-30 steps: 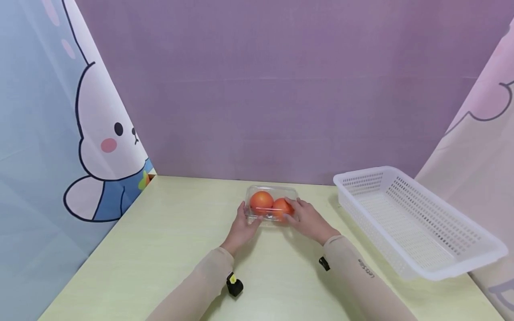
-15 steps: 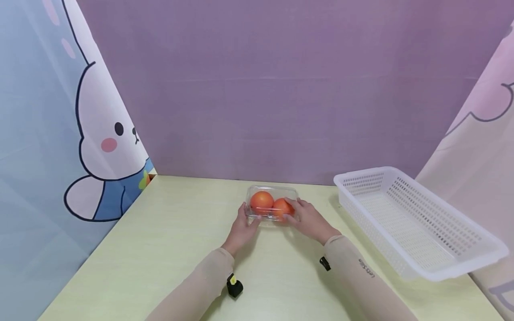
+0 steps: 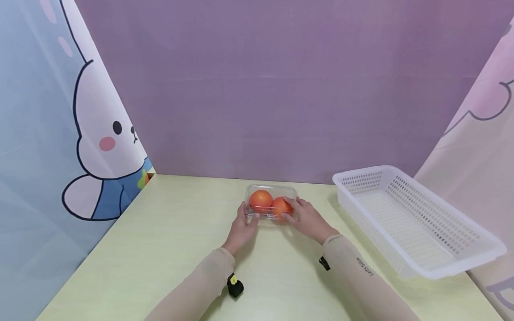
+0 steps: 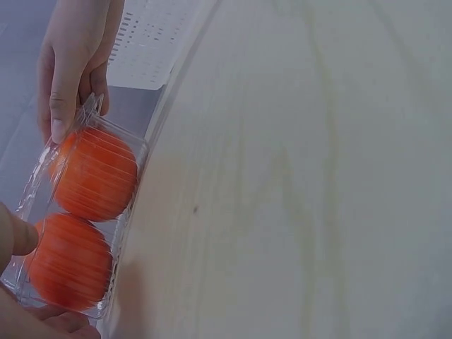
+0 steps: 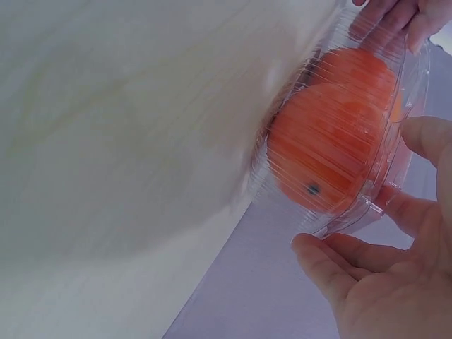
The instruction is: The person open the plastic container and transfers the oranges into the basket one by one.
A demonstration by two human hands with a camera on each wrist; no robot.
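Two oranges [image 3: 260,200] lie side by side inside a clear plastic clamshell box [image 3: 287,191] near the back of the table. At the box's left end, my left hand [image 3: 241,232] grips it, thumb on the front edge and fingers along the side. My right hand [image 3: 311,221] holds the opposite end, with its fingers spread over the corner and edge beside the right orange [image 3: 282,207]. In the right wrist view, the thumb and fingers of my right hand [image 5: 395,296] pinch the box's rim seam. Ridged plastic covers the oranges [image 4: 95,173] in the left wrist view.
A white perforated plastic basket [image 3: 373,232] stands at the right side of the table [image 3: 168,249]. Behind the table hangs a purple cloth [image 3: 249,111], with printed cloths on both sides. Small black devices [image 3: 234,286] sit at the sleeve cuffs.
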